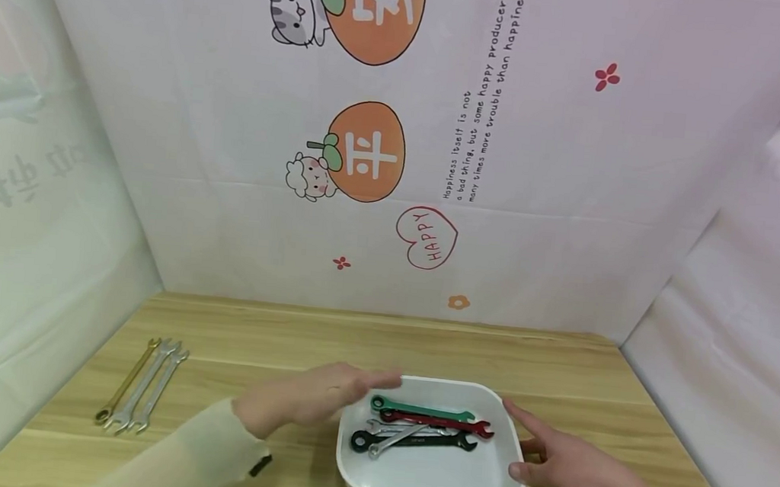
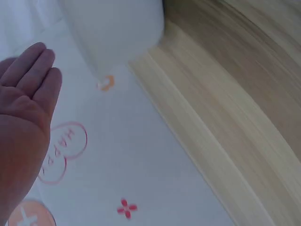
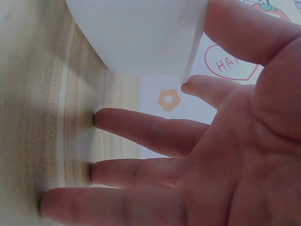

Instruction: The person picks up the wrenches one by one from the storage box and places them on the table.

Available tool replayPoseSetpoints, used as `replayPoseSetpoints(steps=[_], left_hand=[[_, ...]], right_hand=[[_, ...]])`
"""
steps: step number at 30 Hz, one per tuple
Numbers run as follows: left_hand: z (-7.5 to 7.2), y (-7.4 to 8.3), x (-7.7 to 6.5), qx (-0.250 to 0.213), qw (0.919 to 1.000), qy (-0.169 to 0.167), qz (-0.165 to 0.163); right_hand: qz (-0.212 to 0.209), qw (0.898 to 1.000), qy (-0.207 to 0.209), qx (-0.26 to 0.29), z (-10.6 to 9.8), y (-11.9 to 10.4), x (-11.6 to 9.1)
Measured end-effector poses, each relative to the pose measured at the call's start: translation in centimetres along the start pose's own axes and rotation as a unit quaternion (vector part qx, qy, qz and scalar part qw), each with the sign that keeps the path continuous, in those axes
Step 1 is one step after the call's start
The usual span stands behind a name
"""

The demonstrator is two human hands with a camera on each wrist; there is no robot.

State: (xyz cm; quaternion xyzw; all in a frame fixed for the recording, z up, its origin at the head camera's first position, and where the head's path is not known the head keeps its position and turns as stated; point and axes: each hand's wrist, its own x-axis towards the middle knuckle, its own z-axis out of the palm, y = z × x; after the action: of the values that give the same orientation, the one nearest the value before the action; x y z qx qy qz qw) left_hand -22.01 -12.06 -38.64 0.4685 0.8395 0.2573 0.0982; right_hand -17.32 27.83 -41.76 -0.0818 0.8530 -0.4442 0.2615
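A white plastic bin stands on the wooden table. Inside it lie a green wrench, a red wrench, a black wrench and silver wrenches, partly overlapping. My left hand, fingers extended, is at the bin's upper left corner; the left wrist view shows its palm apart from the white wall, holding nothing. At the right side, my right hand has its thumb and index finger touching the bin's rim. Its other fingers spread straight, their tips reaching the tabletop.
On the table's left lie three wrenches side by side, one gold wrench and two silver wrenches. A white printed sheet hangs behind the table, and pale sheets enclose both sides.
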Motion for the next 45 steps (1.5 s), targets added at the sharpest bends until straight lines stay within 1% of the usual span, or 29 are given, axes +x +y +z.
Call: replayPoseSetpoints(steps=[2, 3, 5, 7, 9, 10, 13, 18, 25, 29, 31, 34, 36, 40, 43, 45], left_hand=[[0.8, 0.4, 1.7, 0.019, 0.9988, -0.034, -0.031], [1.2, 0.6, 2.6, 0.026, 0.9972, -0.046, -0.054], [2.0, 0.8, 4.2, 0.029, 0.9918, -0.069, -0.104], [2.8, 0.9, 5.4, 0.026, 0.9854, -0.082, -0.147], [3.4, 0.7, 6.3, 0.029, 0.9813, -0.09, -0.168], [3.7, 0.6, 6.6, 0.034, 0.9802, -0.093, -0.171], [4.3, 0.2, 7.1, 0.046, 0.9791, -0.098, -0.172], [4.3, 0.3, 7.3, 0.045, 0.979, -0.099, -0.172], [3.9, 0.5, 7.4, 0.037, 0.9844, -0.084, -0.15], [4.1, 0.2, 7.5, 0.024, 0.9842, -0.075, -0.159], [4.3, 0.0, 7.7, 0.021, 0.9855, -0.07, -0.153], [4.6, -0.4, 8.2, 0.041, 0.9878, -0.059, -0.138], [4.9, -0.5, 8.5, 0.064, 0.9879, -0.056, -0.13], [5.2, -0.5, 8.6, 0.106, 0.9859, -0.044, -0.122], [5.5, -0.4, 8.6, 0.142, 0.9828, -0.039, -0.111], [5.7, -0.2, 8.6, 0.16, 0.9796, -0.035, -0.116]], right_hand=[[-0.002, 1.0, 0.001, -0.002, 0.0, 0.1, 0.0], [-0.003, 1.0, 0.001, -0.002, 0.0, 0.1, -0.1], [-0.005, 1.0, 0.001, -0.003, -0.1, 0.1, -0.1], [-0.006, 1.0, 0.002, -0.003, -0.1, 0.1, -0.1], [-0.008, 1.0, 0.001, -0.001, 0.0, 0.0, -0.2], [-0.01, 1.0, 0.001, 0.0, 0.0, 0.0, -0.2], [-0.016, 1.0, 0.0, 0.002, 0.1, -0.1, -0.2], [-0.023, 1.0, 0.001, 0.004, 0.1, -0.1, -0.3], [-0.027, 1.0, 0.006, -0.01, 0.0, 0.1, -0.2], [-0.023, 1.0, 0.006, -0.008, 0.0, 0.1, -0.1], [-0.018, 1.0, 0.005, -0.009, -0.1, 0.1, -0.1], [-0.012, 1.0, 0.005, -0.01, -0.1, 0.0, -0.1], [-0.011, 1.0, 0.005, -0.01, -0.1, -0.1, -0.1], [-0.009, 1.0, 0.004, -0.007, 0.0, 0.0, 0.0], [-0.004, 1.0, 0.004, -0.005, -0.1, 0.0, 0.1], [-0.002, 1.0, 0.004, -0.003, -0.1, 0.0, 0.2]])
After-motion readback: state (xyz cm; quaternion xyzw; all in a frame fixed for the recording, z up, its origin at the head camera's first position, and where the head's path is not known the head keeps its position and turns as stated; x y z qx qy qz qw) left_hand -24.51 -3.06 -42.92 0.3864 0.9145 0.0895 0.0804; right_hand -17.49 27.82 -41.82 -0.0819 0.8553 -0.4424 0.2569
